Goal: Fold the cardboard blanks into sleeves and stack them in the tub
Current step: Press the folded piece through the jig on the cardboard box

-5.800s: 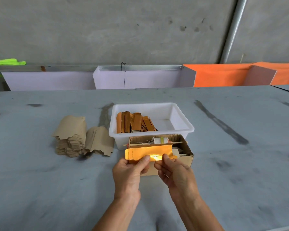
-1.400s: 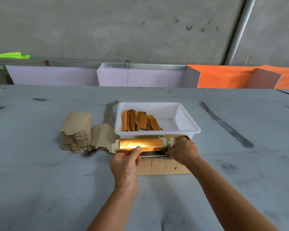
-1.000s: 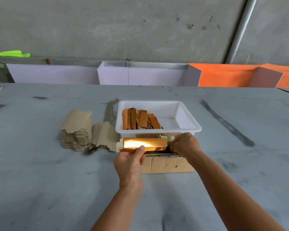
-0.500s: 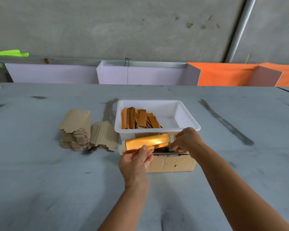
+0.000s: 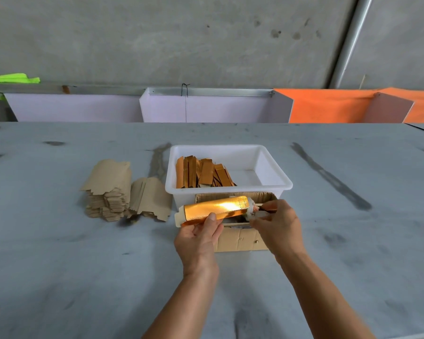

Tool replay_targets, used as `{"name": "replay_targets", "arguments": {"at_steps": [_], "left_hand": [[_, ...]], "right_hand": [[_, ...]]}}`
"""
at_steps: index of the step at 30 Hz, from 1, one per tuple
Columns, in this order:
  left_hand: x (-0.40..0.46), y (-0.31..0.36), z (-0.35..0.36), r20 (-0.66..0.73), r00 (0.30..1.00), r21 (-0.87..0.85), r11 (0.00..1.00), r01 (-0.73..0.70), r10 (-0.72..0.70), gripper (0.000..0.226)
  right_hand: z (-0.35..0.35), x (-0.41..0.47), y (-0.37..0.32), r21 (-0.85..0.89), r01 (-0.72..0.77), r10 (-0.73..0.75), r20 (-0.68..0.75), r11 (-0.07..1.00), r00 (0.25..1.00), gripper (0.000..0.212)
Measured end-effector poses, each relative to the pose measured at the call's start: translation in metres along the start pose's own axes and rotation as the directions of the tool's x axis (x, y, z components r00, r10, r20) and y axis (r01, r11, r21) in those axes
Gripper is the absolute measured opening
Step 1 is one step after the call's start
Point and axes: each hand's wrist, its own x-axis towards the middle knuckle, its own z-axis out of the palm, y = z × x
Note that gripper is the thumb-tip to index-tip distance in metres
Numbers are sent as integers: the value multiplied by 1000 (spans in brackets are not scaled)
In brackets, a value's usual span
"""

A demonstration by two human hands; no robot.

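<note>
The left hand (image 5: 198,241) grips a gold folded sleeve (image 5: 216,210) from beneath, over the open cardboard box (image 5: 240,241) just before the white tub (image 5: 277,178) mid-bench, while the right hand (image 5: 277,226) pinches something small at its end, where a hard tug could crush the sleeve or spring its fold open.

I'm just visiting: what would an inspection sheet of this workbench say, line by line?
Surface: grey table, dark smudges and streaks.
Job's things: white tub partly filled with gold sleeves; brown blanks stacked left of it.
Clutter: open cardboard box in front of the tub; contents unclear.
Hands: left hand holds a gold sleeve; right hand pinches something small at its end.
Cables: thin wire hanging on the back panel.
Surroundings: concrete wall, pale panels, orange cloth.
</note>
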Motion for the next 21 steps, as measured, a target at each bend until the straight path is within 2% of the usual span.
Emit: {"name": "replay_targets", "arguments": {"at_steps": [8,21], "left_hand": [[1,0,1,3,1000,5,1000,-7,7,14],[1,2,3,-8,1000,26,1000,-7,7,19]], "right_hand": [[-5,-24,12,203,-104,98,41,974,994,30],[-8,-28,14,231,-101,90,58,968,994,27]]}}
